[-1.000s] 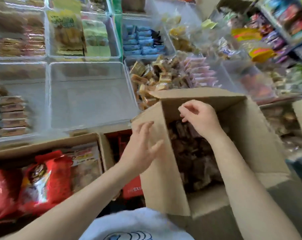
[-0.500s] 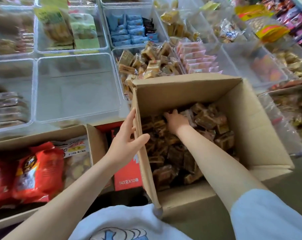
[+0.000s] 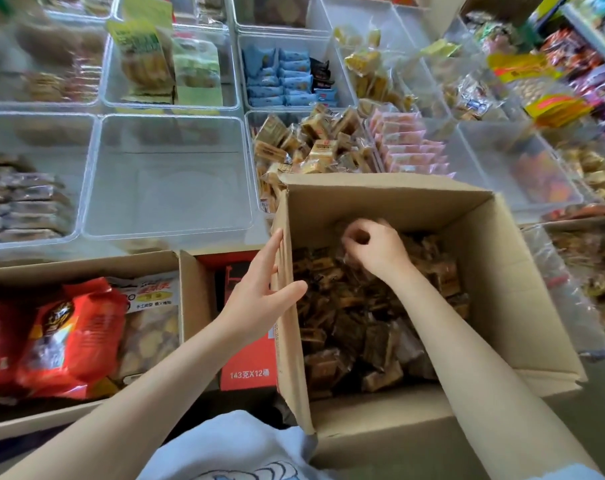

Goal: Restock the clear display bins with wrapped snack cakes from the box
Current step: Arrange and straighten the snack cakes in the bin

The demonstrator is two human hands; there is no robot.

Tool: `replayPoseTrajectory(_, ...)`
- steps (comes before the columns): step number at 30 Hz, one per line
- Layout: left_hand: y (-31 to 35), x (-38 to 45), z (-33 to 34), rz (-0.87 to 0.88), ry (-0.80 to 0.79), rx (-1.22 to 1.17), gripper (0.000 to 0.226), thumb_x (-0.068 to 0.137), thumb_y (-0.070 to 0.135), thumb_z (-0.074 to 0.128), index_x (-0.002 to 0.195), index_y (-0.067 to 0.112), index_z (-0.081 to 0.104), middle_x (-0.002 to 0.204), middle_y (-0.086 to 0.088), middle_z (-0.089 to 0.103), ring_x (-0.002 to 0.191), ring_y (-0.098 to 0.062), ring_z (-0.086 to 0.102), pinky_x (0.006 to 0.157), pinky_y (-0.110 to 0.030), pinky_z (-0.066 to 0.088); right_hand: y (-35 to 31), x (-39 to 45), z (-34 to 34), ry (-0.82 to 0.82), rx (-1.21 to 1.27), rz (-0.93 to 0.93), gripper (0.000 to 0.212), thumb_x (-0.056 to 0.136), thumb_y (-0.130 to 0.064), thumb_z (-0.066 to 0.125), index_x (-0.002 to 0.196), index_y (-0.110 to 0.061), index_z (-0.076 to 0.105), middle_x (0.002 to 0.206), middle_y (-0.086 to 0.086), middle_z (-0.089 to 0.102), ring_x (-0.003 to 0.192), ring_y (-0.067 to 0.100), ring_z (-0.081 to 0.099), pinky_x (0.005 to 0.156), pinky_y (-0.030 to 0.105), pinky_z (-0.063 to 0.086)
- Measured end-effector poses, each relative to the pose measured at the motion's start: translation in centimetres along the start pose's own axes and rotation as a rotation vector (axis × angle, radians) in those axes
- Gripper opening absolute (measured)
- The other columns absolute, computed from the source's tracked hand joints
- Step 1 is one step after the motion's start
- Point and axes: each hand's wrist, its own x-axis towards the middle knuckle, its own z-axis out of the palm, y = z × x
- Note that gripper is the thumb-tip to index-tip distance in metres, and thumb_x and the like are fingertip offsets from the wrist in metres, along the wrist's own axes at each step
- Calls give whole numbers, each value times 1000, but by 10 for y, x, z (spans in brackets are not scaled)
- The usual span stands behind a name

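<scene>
Bins (image 3: 162,174): we see clear bins in rows beyond the box; the nearest middle one holds nothing we can make out, and the one to its right (image 3: 256,140) is heaped with tan wrapped cakes (image 3: 315,143).
Box (image 3: 523,306): open cardboard, just in front of the heaped bin, its flaps up.
Left carton (image 3: 190,299): a second cardboard box to our left, with red bags (image 3: 69,334) inside; a red pack (image 3: 249,362) stands between it and the box.
Snack cakes (image 3: 356,327): dark brown wrapped pieces piled loose across the bottom of the box.
Left hand (image 3: 259,296): our fingers (image 3: 271,251) lie straight along the outside of the box's left wall, thumb hooked over the rim to the inside; it presses the wall rather than gripping anything.
Right hand (image 3: 374,247): down inside the box at the far end of the pile, fingers (image 3: 353,237) curled. It is blurred, so we cannot tell whether they have closed on a cake or only touch the pile.
Pink packs (image 3: 408,147): a row standing on edge just right of the tan cakes.
Blue packs (image 3: 283,77): stacked in the bin behind.
</scene>
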Motion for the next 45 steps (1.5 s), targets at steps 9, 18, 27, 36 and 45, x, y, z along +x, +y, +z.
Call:
replayPoseTrajectory(9,44,-5,-42,27,178,-373,61,78,52,69,132,27,55,123,6,67,109,-7,66,89,-29,55,-112,-52,-48,-272,1059,-90,27,97,-28,48,105,-9,66,91,14,65,70,27,58,61,34,46)
replayPoseTrajectory(18,21,-11,-172,-355,221,-828,17,96,16,59,110,7,62,78,-11,68,59,-19,66,55,-25,57,-214,-38,30,-130,164,-520,61,84,-14,75,135,-43,57,133,-6,45,101,14,56,89,21,52)
replayPoseTrajectory(27,-85,-51,-303,-207,695,-39,26,98,30,56,114,14,67,112,-11,71,98,-20,70,87,-37,53,-313,4,143,-64,-61,-785,39,80,-19,81,117,-13,71,100,3,71,100,26,59,88,40,51)
replayPoseTrajectory(36,-206,-88,-369,-204,345,1035,71,96,39,53,158,15,29,170,-1,-5,156,-26,3,124,-49,9,-410,51,244,-224,-253,-674,29,91,-25,67,118,-15,63,110,1,65,102,21,58,89,35,46)
replayPoseTrajectory(45,-207,-93,-372,-234,318,960,73,97,37,46,161,21,17,165,9,-25,155,-25,9,123,-52,10,-441,88,322,-623,-910,-537,27,92,-21,58,115,-13,69,114,7,69,105,28,62,87,35,53)
